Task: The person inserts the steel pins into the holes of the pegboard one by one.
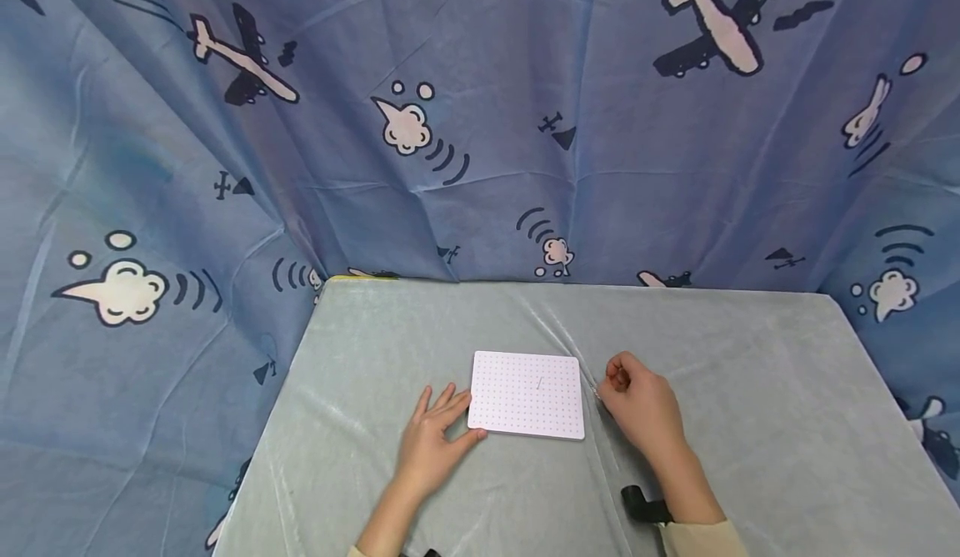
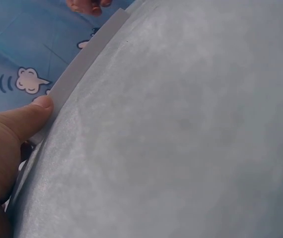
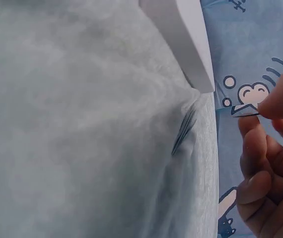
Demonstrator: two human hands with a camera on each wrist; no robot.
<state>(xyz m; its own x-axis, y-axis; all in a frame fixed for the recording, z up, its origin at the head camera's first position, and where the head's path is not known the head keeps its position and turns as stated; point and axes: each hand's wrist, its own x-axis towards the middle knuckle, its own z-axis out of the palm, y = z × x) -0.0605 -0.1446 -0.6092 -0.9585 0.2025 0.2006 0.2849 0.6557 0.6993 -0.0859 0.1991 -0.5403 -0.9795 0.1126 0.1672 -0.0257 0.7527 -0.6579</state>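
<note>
A white pegboard (image 1: 510,411) with rows of small holes lies flat on the cloth; one thin pin (image 1: 538,383) shows on it, right of centre. My left hand (image 1: 432,447) spreads its fingers at the board's left edge, the thumb (image 2: 43,102) against its front edge near the corner. Just beyond the right edge, my right hand (image 1: 641,403) pinches a thin metal pin (image 3: 246,115) between thumb and index finger, the other fingers curled in. Beside the board's corner, several slim dark slivers (image 3: 183,130) lie along a fold in the cloth.
A pale grey-green cloth (image 1: 787,424) covers the table, with a raised crease running past the board's right side. Blue curtains (image 1: 480,123) printed with planes hang behind and at both sides. A black wrist mount (image 1: 643,507) sits by the right sleeve.
</note>
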